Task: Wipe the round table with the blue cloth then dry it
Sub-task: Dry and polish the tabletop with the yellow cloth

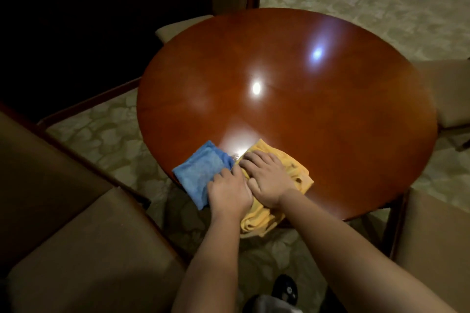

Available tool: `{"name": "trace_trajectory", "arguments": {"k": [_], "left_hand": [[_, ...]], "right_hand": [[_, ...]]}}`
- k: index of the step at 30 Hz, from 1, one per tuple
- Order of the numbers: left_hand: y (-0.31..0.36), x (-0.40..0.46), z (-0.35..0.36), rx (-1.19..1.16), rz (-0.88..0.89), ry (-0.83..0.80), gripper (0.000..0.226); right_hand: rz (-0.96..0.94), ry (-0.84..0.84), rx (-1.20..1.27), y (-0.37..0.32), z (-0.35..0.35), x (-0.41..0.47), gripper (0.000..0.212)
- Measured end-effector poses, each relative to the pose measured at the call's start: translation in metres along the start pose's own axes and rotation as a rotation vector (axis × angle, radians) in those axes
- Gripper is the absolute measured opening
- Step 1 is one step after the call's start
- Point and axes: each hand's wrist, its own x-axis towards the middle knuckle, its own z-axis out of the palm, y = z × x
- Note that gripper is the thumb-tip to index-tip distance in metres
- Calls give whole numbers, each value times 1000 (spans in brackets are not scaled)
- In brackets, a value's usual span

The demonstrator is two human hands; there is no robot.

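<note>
While both hands work at near edge of tabletop, left hand fingers rest flat on blue cloth; right hand fingers press flat on yellow cloth, touching beside it.

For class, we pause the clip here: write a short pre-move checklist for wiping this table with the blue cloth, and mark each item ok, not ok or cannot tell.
1. Blue cloth on the round table, near edge: ok.
2. Left hand on the blue cloth: ok, it rests on the cloth's right edge.
3. Drying cloth at hand: ok, the yellow cloth lies under the right hand.
4. Yellow cloth fully on the table: not ok, part hangs over the edge.
5. Blue cloth damp: cannot tell.
</note>
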Motion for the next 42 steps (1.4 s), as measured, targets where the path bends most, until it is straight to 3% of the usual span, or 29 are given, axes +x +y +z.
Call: {"name": "trace_trajectory", "arguments": {"k": [13, 21, 26, 32, 39, 42], "left_hand": [[-29, 45, -5, 75, -204, -37, 44], [28, 0, -9, -12, -119, 65, 35], [46, -17, -4, 7, -71, -1, 35], [42, 23, -3, 2, -144, -48, 33], [37, 97, 4, -58, -326, 152, 42], [37, 124, -6, -32, -407, 79, 40]], "right_hand": [[-188, -11, 60, 1, 7, 78, 48], [-96, -1, 43, 27, -11, -2, 45], [-36, 24, -16, 35, -16, -31, 43], [-153, -25, -23, 52, -13, 19, 45], [-375, -84, 10, 83, -14, 112, 45], [-469, -122, 9, 95, -18, 150, 47]]}}
